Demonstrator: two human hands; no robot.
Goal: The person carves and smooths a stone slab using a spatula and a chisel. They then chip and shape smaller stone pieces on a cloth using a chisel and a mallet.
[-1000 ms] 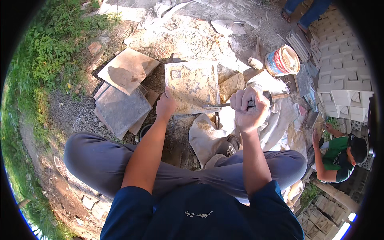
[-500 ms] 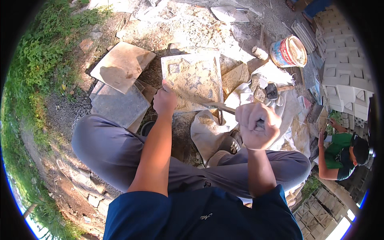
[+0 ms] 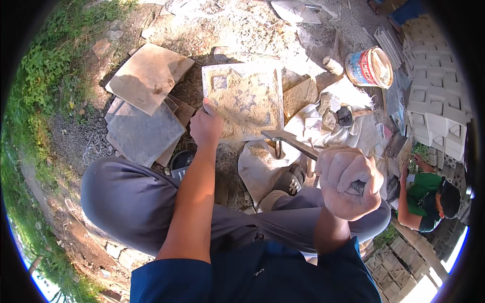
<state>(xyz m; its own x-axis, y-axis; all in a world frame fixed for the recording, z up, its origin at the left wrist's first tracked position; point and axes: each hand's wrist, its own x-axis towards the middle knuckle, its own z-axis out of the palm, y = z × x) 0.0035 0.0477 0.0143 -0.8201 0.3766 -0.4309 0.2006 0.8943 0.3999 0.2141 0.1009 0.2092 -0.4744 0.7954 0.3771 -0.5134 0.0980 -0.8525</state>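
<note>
Here, a roughly square, pale-rimmed frame (image 3: 280,98) filled with sandy material lies flat on the ground ahead of the seated person, its near edge facing the knees. The left hand (image 3: 206,123) is the nearer of the two: it is curled at the frame's lower left, thumb against the left rim. Its fingertips are hidden, so whether it pinches the frame or merely rests there cannot be told. The right hand (image 3: 348,182) is closed in a fist about a flat metal tool (image 3: 299,143) and stands apart from the frame, to the right of it and nearer the body. From this hand, the frame therefore lies forward and to the left. The tool's long axis points the same way, running obliquely from the fist to a tip at the frame's near edge, close to its right corner; contact between tip and rim cannot be judged. Pale sacking (image 3: 260,166) lies below that corner. Dark slabs (image 3: 146,132) are piled left of the left hand, and a bucket (image 3: 373,68) stands beyond the right.
</note>
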